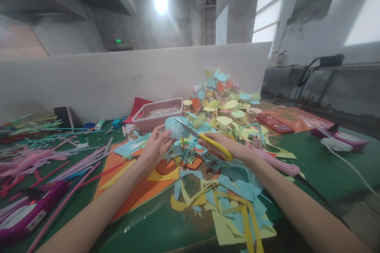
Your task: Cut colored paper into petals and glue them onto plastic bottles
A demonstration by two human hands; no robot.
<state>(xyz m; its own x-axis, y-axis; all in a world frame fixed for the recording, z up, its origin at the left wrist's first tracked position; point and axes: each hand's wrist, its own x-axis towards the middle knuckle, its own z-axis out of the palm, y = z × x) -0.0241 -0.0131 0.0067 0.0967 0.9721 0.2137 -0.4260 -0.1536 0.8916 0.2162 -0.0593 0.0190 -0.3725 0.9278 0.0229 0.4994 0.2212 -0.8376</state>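
My left hand [157, 141] is closed on a light blue rounded piece [175, 128], which looks like blue paper with a clear dome on it. My right hand [221, 145] grips a pair of yellow-handled scissors [218, 147]. The metal blades point left and lie across the blue piece's upper right edge. Below both hands, blue, yellow and orange paper scraps [237, 201] cover the middle of the table. Sheets of orange paper [133, 197] lie under my left forearm.
A pink basket [160, 114] stands behind my left hand. A heap of coloured paper discs and clear domes [228, 99] rises against the white partition [89, 83]. A pink glue gun [276, 162] lies right of my right hand. Pipe cleaners [77, 162] and a purple device [35, 209] are at left.
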